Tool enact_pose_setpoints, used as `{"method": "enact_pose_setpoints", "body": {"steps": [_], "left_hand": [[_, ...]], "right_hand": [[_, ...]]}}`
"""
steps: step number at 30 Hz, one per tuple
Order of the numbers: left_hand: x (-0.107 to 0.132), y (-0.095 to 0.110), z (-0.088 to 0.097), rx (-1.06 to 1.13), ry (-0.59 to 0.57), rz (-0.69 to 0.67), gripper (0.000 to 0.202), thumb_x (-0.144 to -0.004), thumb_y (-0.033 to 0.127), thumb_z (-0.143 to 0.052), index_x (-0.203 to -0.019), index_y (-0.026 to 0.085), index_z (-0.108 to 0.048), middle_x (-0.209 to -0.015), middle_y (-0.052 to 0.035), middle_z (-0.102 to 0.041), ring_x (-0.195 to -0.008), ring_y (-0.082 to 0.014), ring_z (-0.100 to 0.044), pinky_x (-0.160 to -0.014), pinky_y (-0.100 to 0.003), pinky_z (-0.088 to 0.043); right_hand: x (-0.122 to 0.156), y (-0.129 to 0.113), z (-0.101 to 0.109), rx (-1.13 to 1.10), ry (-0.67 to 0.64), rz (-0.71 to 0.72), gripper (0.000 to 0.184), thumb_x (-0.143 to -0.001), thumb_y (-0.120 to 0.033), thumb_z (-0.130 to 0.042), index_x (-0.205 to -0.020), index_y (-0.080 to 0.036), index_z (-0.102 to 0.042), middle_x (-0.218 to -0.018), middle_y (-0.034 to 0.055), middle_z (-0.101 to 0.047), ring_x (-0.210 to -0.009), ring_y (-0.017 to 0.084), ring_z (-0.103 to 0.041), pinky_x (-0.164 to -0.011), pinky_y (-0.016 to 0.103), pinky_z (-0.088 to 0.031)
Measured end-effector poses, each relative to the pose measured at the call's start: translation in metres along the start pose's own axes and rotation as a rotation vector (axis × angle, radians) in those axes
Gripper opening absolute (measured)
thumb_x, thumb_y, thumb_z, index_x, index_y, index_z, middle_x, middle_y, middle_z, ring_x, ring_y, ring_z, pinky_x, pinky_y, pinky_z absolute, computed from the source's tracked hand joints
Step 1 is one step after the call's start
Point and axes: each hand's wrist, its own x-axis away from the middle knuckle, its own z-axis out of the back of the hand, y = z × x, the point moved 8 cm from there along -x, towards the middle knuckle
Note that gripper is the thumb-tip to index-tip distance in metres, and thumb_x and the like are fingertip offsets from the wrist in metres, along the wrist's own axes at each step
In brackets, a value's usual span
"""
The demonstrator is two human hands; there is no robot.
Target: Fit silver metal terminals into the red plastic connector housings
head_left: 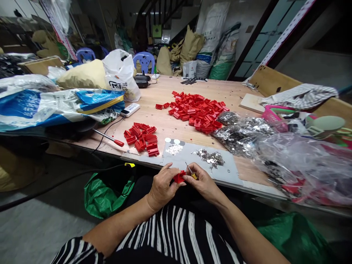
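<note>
In the head view, your left hand holds a small red plastic part in a closed grip between fingers and thumb, and your right hand pinches a small yellow-handled screwdriver just beside it. Ahead on the wooden counter lie a large heap of red parts, a smaller heap of red parts, and silver metal pieces on a grey sheet.

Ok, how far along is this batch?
Seems partway. Possibly done: the smaller pile of red plastic parts nearer the table edge. In hand: one red part between the left hand and right hand, which also grips a small yellow-handled screwdriver. Left: the larger red pile and bagged metal pieces.
</note>
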Motion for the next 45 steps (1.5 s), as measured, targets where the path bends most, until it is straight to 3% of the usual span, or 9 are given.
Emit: {"method": "enact_pose_setpoints", "body": {"steps": [11, 15, 19, 22, 24, 28, 31, 37, 45], "left_hand": [[0.006, -0.01, -0.01, 0.139, -0.047, 0.089, 0.03, -0.079, 0.025, -0.068, -0.107, 0.02, -0.062, -0.093, -0.0036, -0.073, -0.088, -0.0195, -0.07, -0.102, -0.044, -0.046], [0.009, -0.022, -0.009, 0.3, -0.062, 0.235, 0.028, -0.075, 0.027, -0.072, -0.102, 0.022, -0.066, -0.093, -0.004, -0.074, -0.102, -0.0245, -0.067, -0.101, -0.043, -0.047], [0.017, -0.043, -0.016, 0.601, -0.059, 0.485, 0.028, -0.07, 0.027, -0.077, -0.096, 0.02, -0.067, -0.094, -0.0059, -0.074, -0.108, -0.0255, -0.063, -0.098, -0.038, -0.047], [0.024, -0.062, -0.019, 0.791, 0.076, 0.686, 0.03, -0.067, 0.026, -0.079, -0.092, 0.018, -0.064, -0.09, -0.0043, -0.073, -0.092, -0.0208, -0.068, -0.085, -0.03, -0.052], [0.027, -0.072, -0.018, 0.841, 0.174, 0.773, 0.03, -0.067, 0.025, -0.078, -0.092, 0.018, -0.063, -0.088, -0.0022, -0.071, -0.083, -0.0163, -0.068, -0.08, -0.027, -0.052], [0.03, -0.085, -0.011, 0.817, 0.272, 0.827, 0.03, -0.069, 0.023, -0.076, -0.095, 0.019, -0.061, -0.09, 0.0002, -0.07, -0.084, -0.0127, -0.066, -0.082, -0.024, -0.05], [0.03, -0.089, -0.005, 0.789, 0.286, 0.818, 0.03, -0.07, 0.024, -0.076, -0.096, 0.019, -0.061, -0.09, 0.0006, -0.069, -0.084, -0.0124, -0.065, -0.083, -0.024, -0.05], [0.032, -0.095, 0.0, 0.737, 0.29, 0.821, 0.03, -0.071, 0.025, -0.075, -0.096, 0.019, -0.061, -0.091, 0.0, -0.069, -0.084, -0.0133, -0.065, -0.082, -0.025, -0.05], [0.028, -0.099, -0.001, 0.756, 0.287, 0.818, 0.031, -0.07, 0.024, -0.076, -0.096, 0.018, -0.061, -0.091, -0.001, -0.07, -0.085, -0.0147, -0.066, -0.083, -0.027, -0.051]], "right_hand": [[0.01, 0.023, -0.022, -0.438, -0.194, -0.2, 0.036, -0.079, -0.049, -0.065, -0.09, -0.022, -0.043, -0.069, -0.0065, -0.041, -0.052, 0.006, -0.03, -0.047, 0.021, -0.021], [0.015, 0.022, -0.025, -0.555, -0.231, -0.235, 0.039, -0.075, -0.048, -0.07, -0.09, -0.023, -0.043, -0.065, -0.008, -0.036, -0.05, 0.005, -0.026, -0.045, 0.02, -0.016], [0.011, 0.019, -0.028, -0.64, -0.257, -0.262, 0.044, -0.07, -0.048, -0.073, -0.09, -0.022, -0.043, -0.062, -0.009, -0.034, -0.047, 0.004, -0.021, -0.043, 0.02, -0.014], [-0.004, 0.014, -0.025, -0.491, -0.255, -0.24, 0.039, -0.075, -0.049, -0.068, -0.092, -0.023, -0.045, -0.058, -0.0089, -0.038, -0.045, 0.006, -0.028, -0.044, 0.019, -0.019], [-0.022, 0.01, -0.012, -0.223, -0.172, -0.169, 0.03, -0.08, -0.047, -0.061, -0.093, -0.022, -0.05, -0.063, -0.0049, -0.05, -0.051, 0.009, -0.042, -0.048, 0.021, -0.03], [-0.06, -0.004, 0.018, 0.462, 0.095, 0.047, 0.011, -0.085, -0.03, -0.054, -0.089, -0.021, -0.06, -0.09, 0.0039, -0.066, -0.082, 0.018, -0.059, -0.074, 0.029, -0.041], [-0.081, 0.0, 0.02, 0.746, 0.119, 0.044, 0.013, -0.086, -0.022, -0.051, -0.093, -0.021, -0.061, -0.099, 0.0063, -0.067, -0.09, 0.02, -0.06, -0.079, 0.029, -0.041], [-0.101, 0.008, 0.013, 0.866, 0.083, -0.04, 0.009, -0.085, -0.026, -0.056, -0.089, -0.02, -0.061, -0.094, 0.006, -0.067, -0.085, 0.021, -0.06, -0.07, 0.028, -0.038], [-0.098, 0.01, 0.021, 0.809, 0.07, -0.046, 0.004, -0.085, -0.022, -0.053, -0.087, -0.022, -0.055, -0.085, 0.0034, -0.066, -0.076, 0.019, -0.059, -0.064, 0.027, -0.036]]}}
